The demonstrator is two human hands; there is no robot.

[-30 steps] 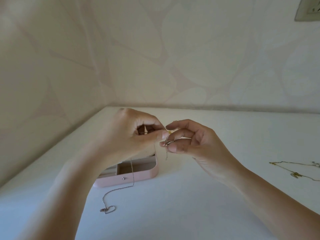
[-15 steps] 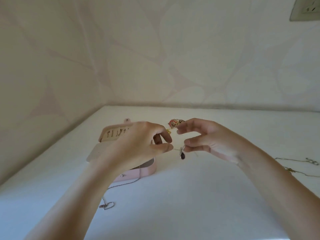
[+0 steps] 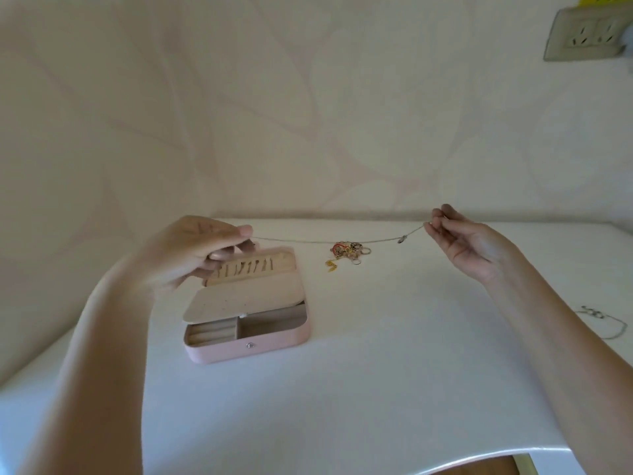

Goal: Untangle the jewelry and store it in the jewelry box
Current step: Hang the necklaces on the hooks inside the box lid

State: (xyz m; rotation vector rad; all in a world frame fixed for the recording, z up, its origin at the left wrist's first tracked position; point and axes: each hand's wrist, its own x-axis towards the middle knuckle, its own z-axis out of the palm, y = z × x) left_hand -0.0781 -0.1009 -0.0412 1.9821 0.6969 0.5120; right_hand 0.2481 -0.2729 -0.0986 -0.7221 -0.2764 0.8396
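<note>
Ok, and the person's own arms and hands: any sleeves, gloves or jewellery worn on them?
The left forearm and right forearm are bare, with no sleeves in view. The left hand and right hand wear no gloves; no ring, watch or bracelet shows on the sides facing the camera. The left thumbnail looks unpainted.

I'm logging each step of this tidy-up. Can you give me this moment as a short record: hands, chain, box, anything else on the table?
left hand: pinches one end of the chain, above the box lid
right hand: pinches the other end
chain: thin, silver, stretched between both hands, small charm near the right hand
jewelry box: pink, open, on the table
tangle: rings and coloured pieces, on the table beside the box; contact with the chain unclear
second chain: on the table, far right
</note>
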